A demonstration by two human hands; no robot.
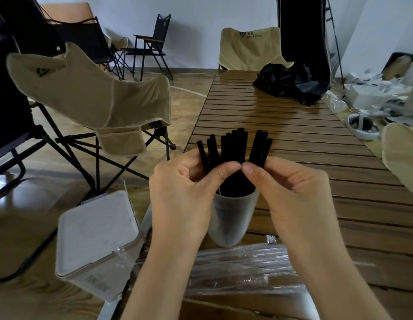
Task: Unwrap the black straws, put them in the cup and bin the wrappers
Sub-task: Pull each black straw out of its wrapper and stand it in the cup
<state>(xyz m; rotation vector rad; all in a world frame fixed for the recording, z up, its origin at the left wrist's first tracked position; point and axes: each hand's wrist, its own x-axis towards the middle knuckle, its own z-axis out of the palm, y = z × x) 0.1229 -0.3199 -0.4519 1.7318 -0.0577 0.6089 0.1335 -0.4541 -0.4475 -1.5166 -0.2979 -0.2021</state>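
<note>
Head view, looking down a long brown slatted wooden table (293, 144) that runs away from the camera. A frosted translucent plastic cup (231, 218) stands on the near part of the table, with a bunch of black straws (233, 146) upright in it, tops fanned out above the rim. Left hand (184, 188) and right hand (286, 185) meet over the cup mouth, thumb tips touching each other, fingers curled in front of the straws. Both look pinched on something small between them at the straws; what exactly is pinched cannot be told, hidden by the thumbs. Left fingers are against the leftmost straws, right fingers against the rightmost.

Near edge of the table: a pile of clear plastic-wrapped straws (242, 266), shiny, lying flat just below the cup, between the forearms. Left of the table on the floor, a white rectangular plastic bin with closed lid (97, 241), a clear wrapper scrap sticking out at its right side.

Far end of the table: a crumpled black fabric bag (291, 84). Behind it a beige folding camp chair (249, 49) with a dark logo. Left side: another beige fabric camp chair on a black frame (90, 95), close to the table edge, and a black folding chair (152, 45) further back by the white wall (196, 17). Floor is light wood laminate (184, 93). Right edge: a heap of white gear and straps (374, 100) on the floor, blurred. A black hanging cloth (302, 31) stands by the back wall.
</note>
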